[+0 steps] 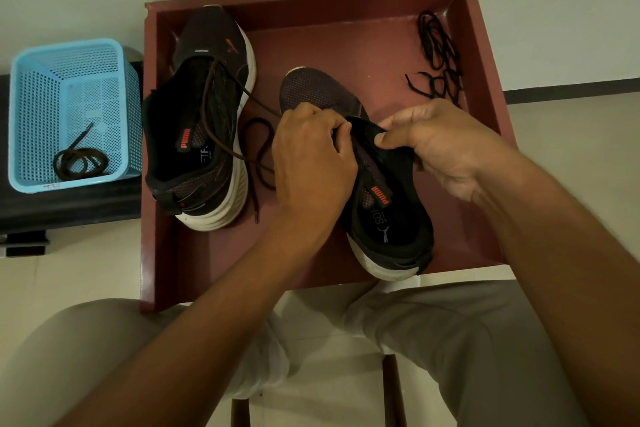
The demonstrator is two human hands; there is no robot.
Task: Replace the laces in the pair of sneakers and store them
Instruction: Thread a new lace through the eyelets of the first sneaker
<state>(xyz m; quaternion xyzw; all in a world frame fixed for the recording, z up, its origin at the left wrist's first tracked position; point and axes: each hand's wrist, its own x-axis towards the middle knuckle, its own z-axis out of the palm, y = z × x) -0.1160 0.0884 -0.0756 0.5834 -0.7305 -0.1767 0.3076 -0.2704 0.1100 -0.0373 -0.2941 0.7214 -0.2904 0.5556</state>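
Head view looks down on a person's two bare hands working over a red-brown tray-topped table. Left hand has its fingers curled and pinching the left edge of the right sneaker at the lace area. Right hand pinches the black tongue of the same sneaker between thumb and fingers, directly opposite the left fingers and just beside them. This sneaker lies beneath both sets of fingers, toe pointing away, heel at the near edge of the table. Whether any lace is threaded in it cannot be told; the hands cover the eyelets. Left sneaker lies to the left of the left fingers, tilted on its side, a dark brown lace trailing from it toward them. Black laces lie piled beyond the right fingers, near the far right corner. Blue basket stands well left of the left fingers and holds another dark lace.
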